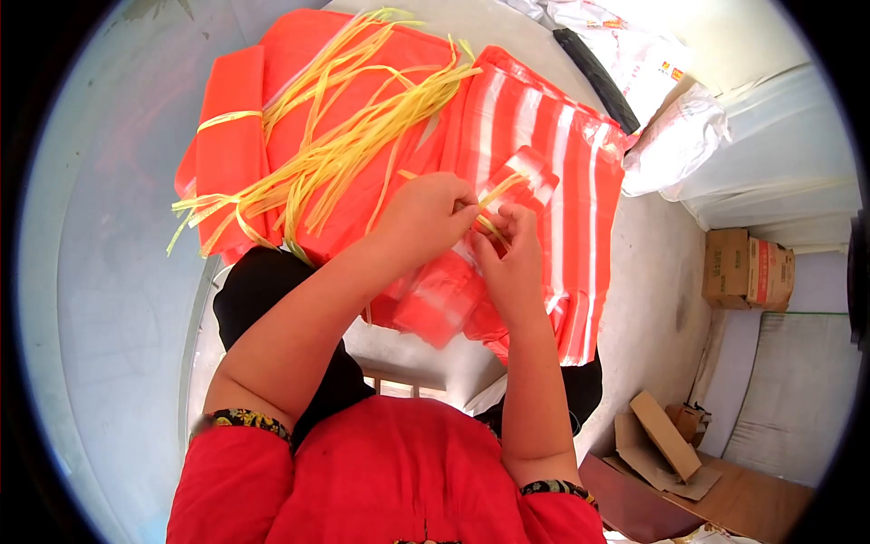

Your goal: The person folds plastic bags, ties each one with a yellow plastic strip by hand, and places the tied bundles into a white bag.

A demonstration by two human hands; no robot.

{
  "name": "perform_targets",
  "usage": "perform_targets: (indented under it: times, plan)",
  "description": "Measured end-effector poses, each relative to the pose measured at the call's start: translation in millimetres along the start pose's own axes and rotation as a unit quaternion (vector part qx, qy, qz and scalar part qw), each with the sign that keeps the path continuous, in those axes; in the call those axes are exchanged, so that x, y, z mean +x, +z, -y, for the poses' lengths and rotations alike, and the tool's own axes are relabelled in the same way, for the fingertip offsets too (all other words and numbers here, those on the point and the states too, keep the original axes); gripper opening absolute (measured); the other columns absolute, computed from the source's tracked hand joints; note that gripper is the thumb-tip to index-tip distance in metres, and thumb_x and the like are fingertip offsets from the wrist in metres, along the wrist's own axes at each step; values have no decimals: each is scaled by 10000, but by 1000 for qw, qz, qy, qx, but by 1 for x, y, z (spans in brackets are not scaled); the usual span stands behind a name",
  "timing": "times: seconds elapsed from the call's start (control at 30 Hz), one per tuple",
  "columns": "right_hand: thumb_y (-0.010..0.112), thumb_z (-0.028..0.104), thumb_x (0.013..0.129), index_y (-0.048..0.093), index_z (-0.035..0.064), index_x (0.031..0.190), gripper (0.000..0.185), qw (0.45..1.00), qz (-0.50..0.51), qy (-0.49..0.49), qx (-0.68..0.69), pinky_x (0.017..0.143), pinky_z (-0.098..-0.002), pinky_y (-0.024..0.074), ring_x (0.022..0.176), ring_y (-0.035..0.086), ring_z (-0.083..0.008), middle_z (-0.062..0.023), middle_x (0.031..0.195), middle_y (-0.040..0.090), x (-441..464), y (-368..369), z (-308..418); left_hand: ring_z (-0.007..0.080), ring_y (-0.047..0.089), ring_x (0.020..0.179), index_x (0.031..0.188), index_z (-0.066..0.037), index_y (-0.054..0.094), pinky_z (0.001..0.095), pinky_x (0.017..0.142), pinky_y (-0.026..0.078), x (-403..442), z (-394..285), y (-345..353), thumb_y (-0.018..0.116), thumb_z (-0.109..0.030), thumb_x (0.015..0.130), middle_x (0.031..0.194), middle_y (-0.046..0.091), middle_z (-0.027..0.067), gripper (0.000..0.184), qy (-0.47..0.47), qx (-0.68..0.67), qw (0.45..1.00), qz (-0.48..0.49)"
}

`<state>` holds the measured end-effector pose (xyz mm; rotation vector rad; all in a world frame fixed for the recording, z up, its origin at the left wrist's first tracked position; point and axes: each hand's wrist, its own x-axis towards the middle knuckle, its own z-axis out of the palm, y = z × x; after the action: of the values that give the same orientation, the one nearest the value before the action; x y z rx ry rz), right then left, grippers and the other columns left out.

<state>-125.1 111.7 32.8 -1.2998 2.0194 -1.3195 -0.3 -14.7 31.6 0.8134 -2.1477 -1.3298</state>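
My left hand [430,214] is closed, its thumb and fingertips pinching a yellow plastic strip [501,189]. Close beside it, my right hand [509,263] also has its fingers closed on the strip. The strip passes around a folded bundle of red-and-white plastic bags [441,297], which runs beneath both hands. Under the bundle lies a stack of red-and-white striped plastic bags [580,236]. To the left, many loose yellow strips [362,136] are spread over plain red plastic sheets [308,45]. My fingers partly hide where the strip crosses.
A folded red roll [231,145] with a yellow band lies at the left of the pile. White sacks [675,136] and a long black object [596,80] are at the back right. Cardboard boxes [728,268] stand right, with opened cardboard [666,440] lower down.
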Motion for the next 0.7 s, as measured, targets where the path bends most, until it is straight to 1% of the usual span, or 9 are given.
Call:
perform_targets:
  times: [0.07, 0.13, 0.17, 0.27, 0.37, 0.47, 0.57, 0.67, 0.7]
  plan:
    - [677, -13, 892, 615, 18, 1215, 331, 987, -23, -81, -138, 839, -416, 551, 973, 670, -328, -172, 1070, 684, -3, -5, -10, 274, 676, 813, 968, -13, 730, 399, 738, 532, 0, -1, 2, 708, -152, 917, 876, 686, 124, 149, 24, 28, 999, 5]
    - [667, -60, 879, 645, 7, 1156, 285, 958, -56, -186, -211, 845, -399, 550, 966, 662, -311, -154, 1071, 673, 0, -7, -8, 339, 666, 883, 930, -34, 727, 459, 771, 529, 0, 0, 2, 691, -169, 918, 895, 666, 130, 141, 78, 75, 994, 17]
    - [662, -83, 873, 660, 1, 1126, 266, 937, -72, -238, -246, 848, -391, 550, 962, 658, -303, -144, 1072, 668, 2, -7, -7, 337, 660, 883, 927, -40, 726, 460, 771, 528, -1, 0, 2, 688, -170, 921, 891, 655, 125, 136, 106, 97, 990, 15]
    - [661, -93, 854, 709, -7, 1049, 218, 921, -84, -267, -273, 803, -396, 544, 928, 638, -318, -144, 1051, 659, 9, -10, -8, 329, 649, 895, 948, -57, 728, 451, 768, 527, -3, 0, 1, 696, -157, 926, 898, 636, 117, 107, 162, 132, 978, 12]
    - [648, -105, 848, 716, -34, 1010, 189, 928, -45, -226, -292, 765, -364, 528, 919, 631, -274, -112, 1001, 648, 13, -14, -6, 323, 651, 909, 1001, -61, 739, 427, 768, 529, -3, 0, -1, 718, -118, 923, 927, 638, 125, 99, 153, 97, 983, 25]
    - [635, -96, 869, 685, -56, 983, 131, 985, 54, -103, -124, 749, -338, 519, 879, 636, -235, -80, 972, 640, 16, -20, -13, 321, 653, 892, 1005, -39, 734, 420, 774, 528, -3, 0, -2, 709, -102, 926, 925, 637, 132, 104, 124, 52, 990, 32]
    - [620, -42, 937, 671, -58, 961, 59, 992, 125, 20, 13, 738, -323, 510, 816, 630, -214, -65, 910, 639, 19, -29, -6, 320, 655, 882, 1007, -20, 727, 413, 777, 528, -1, 0, -2, 701, -101, 928, 929, 642, 137, 116, 105, 28, 993, 41]
    - [643, 48, 992, 672, -51, 969, 105, 988, 132, 83, 21, 737, -328, 514, 773, 629, -220, -82, 862, 648, 17, -29, -4, 317, 660, 885, 1006, -7, 721, 408, 779, 528, -1, 1, -3, 687, -96, 932, 924, 657, 146, 120, 86, 29, 994, 54]
    - [653, 75, 986, 692, -33, 980, 115, 992, 107, 63, -26, 768, -355, 517, 833, 642, -254, -105, 908, 660, 16, -27, -2, 317, 663, 888, 1005, -4, 718, 409, 780, 528, 0, 1, -3, 684, -97, 934, 921, 663, 152, 122, 82, 31, 994, 59]
